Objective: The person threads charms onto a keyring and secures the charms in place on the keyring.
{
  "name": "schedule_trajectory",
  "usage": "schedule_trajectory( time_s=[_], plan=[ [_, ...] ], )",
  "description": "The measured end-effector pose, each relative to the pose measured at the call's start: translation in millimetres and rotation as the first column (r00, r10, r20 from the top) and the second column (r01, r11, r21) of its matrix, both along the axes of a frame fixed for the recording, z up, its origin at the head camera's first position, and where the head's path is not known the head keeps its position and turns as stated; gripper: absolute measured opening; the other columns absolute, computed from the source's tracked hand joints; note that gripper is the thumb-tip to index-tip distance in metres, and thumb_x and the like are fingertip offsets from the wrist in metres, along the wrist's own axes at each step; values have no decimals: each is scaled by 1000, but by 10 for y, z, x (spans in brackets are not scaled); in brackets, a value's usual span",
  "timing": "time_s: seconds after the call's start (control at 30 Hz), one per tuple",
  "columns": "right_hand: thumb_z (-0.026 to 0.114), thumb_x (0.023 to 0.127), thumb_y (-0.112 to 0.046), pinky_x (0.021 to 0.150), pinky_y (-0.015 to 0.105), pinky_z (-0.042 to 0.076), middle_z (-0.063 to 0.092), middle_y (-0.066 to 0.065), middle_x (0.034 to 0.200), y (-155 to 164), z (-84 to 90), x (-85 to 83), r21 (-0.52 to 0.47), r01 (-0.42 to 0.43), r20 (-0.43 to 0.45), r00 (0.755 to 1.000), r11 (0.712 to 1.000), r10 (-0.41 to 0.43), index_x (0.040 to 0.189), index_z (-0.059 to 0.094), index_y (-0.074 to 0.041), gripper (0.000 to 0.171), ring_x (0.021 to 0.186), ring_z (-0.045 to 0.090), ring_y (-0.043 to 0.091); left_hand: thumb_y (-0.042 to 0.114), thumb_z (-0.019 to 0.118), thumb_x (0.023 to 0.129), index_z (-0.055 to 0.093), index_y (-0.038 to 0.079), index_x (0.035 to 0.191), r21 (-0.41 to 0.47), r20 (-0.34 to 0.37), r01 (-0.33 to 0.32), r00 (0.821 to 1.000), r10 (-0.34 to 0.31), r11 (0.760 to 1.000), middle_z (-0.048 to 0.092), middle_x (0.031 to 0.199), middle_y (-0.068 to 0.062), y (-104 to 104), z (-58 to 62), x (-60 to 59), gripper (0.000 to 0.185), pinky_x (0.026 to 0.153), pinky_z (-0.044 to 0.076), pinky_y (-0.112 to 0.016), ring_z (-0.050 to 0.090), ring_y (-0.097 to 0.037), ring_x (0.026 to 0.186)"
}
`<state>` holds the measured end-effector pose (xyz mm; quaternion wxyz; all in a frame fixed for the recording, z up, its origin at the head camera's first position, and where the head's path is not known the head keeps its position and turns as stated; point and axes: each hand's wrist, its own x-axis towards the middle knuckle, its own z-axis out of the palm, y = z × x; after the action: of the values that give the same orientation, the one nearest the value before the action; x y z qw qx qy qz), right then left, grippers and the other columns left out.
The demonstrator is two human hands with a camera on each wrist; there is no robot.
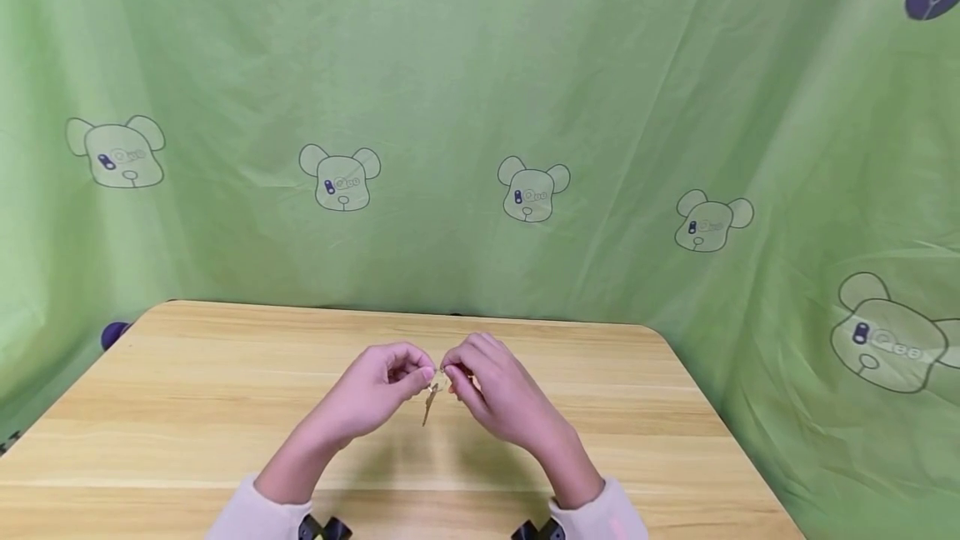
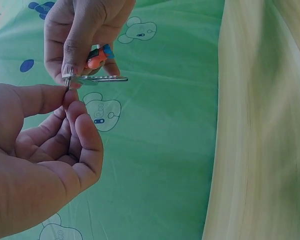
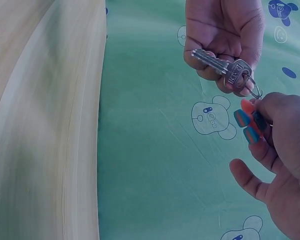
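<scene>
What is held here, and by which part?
A key on a ring: left hand pinches the key's head, right hand pinches the orange-blue charm.

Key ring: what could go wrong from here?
The left hand only pinches the key at its ring end with fingertips, above the table; it could slip and drop. The right hand pinches the small charm on the same ring, so a pull might jerk the key loose.
</scene>
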<state>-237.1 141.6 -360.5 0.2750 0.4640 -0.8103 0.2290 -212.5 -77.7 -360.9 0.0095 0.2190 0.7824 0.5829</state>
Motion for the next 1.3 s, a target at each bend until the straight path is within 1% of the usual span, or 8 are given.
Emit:
schedule_trajectory(
  time_s=[0.23, 0.4, 0.6, 0.7, 0.83, 1.03, 1.17, 1.3],
  plan=[
    [59, 103, -12, 80, 28, 50, 61, -6, 89, -17, -8, 13, -53, 1, 37, 999, 999, 1, 98, 66, -9, 10, 86, 56, 9, 14, 67, 100, 70, 3, 103, 16, 28, -23, 999, 22, 1000, 62, 84, -5, 17, -21, -6, 12, 63, 45, -23, 54, -15, 74],
    [63, 99, -6, 74, 26, 50, 59, -4, 87, -57, -10, 29, -139, 84, 31, 996, 987, -81, 97, 65, -8, 4, 83, 55, 10, 17, 71, 97, 72, 4, 107, 115, 120, -122, 987, 108, 986, 68, 88, -5, 112, -36, -16, 16, 68, 49, -25, 59, -18, 79],
    [65, 96, -3, 72, 26, 50, 59, -3, 86, -100, -15, 38, -183, 127, 9, 992, 975, -127, 95, 65, -7, 5, 82, 55, 10, 13, 72, 96, 70, -1, 111, 250, 198, -179, 971, 131, 951, 71, 96, -9, 191, -51, -19, 21, 83, 54, -32, 65, -20, 89],
    [66, 96, -3, 73, 27, 49, 59, -3, 86, -106, -3, 47, -178, 114, -6, 993, 977, -117, 96, 65, -8, 5, 82, 55, 10, 10, 71, 96, 71, -1, 109, 247, 176, -190, 973, 148, 950, 70, 95, -9, 196, -55, -21, 17, 81, 54, -30, 65, -21, 89],
    [66, 97, -4, 75, 28, 49, 59, -4, 86, -99, 12, 57, -160, 86, -14, 996, 983, -90, 96, 66, -8, 4, 83, 55, 11, 9, 70, 97, 72, 1, 106, 185, 87, -174, 983, 160, 967, 70, 92, -8, 169, -51, -10, 12, 72, 51, -25, 62, -20, 83],
    [62, 100, -9, 78, 28, 52, 61, -4, 88, -71, 37, 74, -123, 51, 52, 998, 991, -45, 98, 67, -7, 6, 85, 58, 10, 8, 69, 98, 73, 2, 102, 140, -3, -126, 992, 127, 982, 73, 92, -9, 129, -27, 12, 8, 66, 49, -24, 62, -18, 78],
    [63, 98, -4, 74, 27, 52, 61, -4, 87, -55, 61, 82, -164, 69, 76, 995, 984, -57, 97, 67, -7, 5, 83, 57, 9, 10, 71, 97, 74, 3, 104, 166, 5, -168, 986, 169, 972, 73, 93, -8, 167, -14, 22, 11, 70, 51, -24, 64, -20, 82],
    [65, 95, 1, 70, 26, 52, 59, -3, 85, -54, 80, 76, -217, 82, 16, 997, 973, -80, 96, 66, -6, 7, 80, 56, 9, 11, 73, 95, 74, 2, 108, 246, 80, -199, 979, 185, 949, 73, 95, -8, 230, -6, 36, 16, 76, 54, -26, 66, -22, 87]
  ],
)
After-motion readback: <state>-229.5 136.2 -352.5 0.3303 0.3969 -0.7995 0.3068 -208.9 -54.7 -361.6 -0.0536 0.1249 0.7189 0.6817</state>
